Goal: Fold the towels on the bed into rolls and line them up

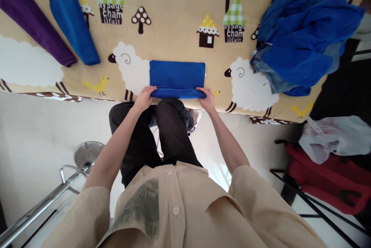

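A blue cloth (177,74) lies as a flat rectangle near the front edge of the table, its near edge turned up into a thick roll. At the left end of that roll, my left hand (145,98) is closed, thumb and fingers pinching the fabric. My right hand (207,100) grips the opposite end in the same way. Some fingertips are hidden by the cloth. Up to the left lie a rolled blue cloth (74,27) and a longer rolled purple cloth (34,21), both apart from my hands.
A patterned tablecloth (174,27) covers the table. On the right is a loose heap of blue cloths (301,43). Below it, off the table, sit a white plastic bag (336,135) and a red bag (327,178). A metal stand (43,205) is at lower left.
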A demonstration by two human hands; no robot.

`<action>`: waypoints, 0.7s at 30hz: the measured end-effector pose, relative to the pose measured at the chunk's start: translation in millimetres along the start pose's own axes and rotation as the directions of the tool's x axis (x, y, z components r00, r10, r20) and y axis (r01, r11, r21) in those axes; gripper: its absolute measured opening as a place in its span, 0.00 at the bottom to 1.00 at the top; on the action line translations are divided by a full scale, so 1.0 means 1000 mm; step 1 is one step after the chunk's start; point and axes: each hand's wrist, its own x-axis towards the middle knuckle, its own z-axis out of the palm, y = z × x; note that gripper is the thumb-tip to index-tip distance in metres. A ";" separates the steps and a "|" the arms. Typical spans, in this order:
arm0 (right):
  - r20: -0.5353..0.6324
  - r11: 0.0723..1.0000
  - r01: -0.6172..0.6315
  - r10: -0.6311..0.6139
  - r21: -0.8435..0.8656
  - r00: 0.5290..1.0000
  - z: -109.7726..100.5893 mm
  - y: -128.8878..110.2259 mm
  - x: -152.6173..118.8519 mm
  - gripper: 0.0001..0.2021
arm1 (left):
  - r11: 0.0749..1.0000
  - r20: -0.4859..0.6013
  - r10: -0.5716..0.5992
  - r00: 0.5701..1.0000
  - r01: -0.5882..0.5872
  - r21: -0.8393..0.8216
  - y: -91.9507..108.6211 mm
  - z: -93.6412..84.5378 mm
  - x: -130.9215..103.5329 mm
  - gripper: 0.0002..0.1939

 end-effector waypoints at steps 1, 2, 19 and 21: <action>-0.031 0.999 -0.023 0.025 0.045 0.999 0.001 0.002 0.004 0.27 | 0.999 -0.026 -0.023 0.999 0.023 -0.026 -0.001 -0.001 0.003 0.31; -0.055 0.995 -0.046 0.051 0.089 0.997 0.002 0.004 0.008 0.24 | 0.998 -0.049 -0.054 0.997 0.051 -0.046 -0.002 -0.002 0.006 0.29; -0.224 0.963 -0.202 0.240 0.180 0.945 0.008 0.019 0.015 0.25 | 0.941 -0.225 -0.337 0.914 0.323 -0.096 -0.002 -0.003 0.010 0.23; -0.291 0.985 -0.160 0.171 0.062 0.941 0.004 0.011 0.007 0.26 | 0.968 -0.296 -0.238 0.925 0.251 0.007 0.009 -0.007 0.003 0.26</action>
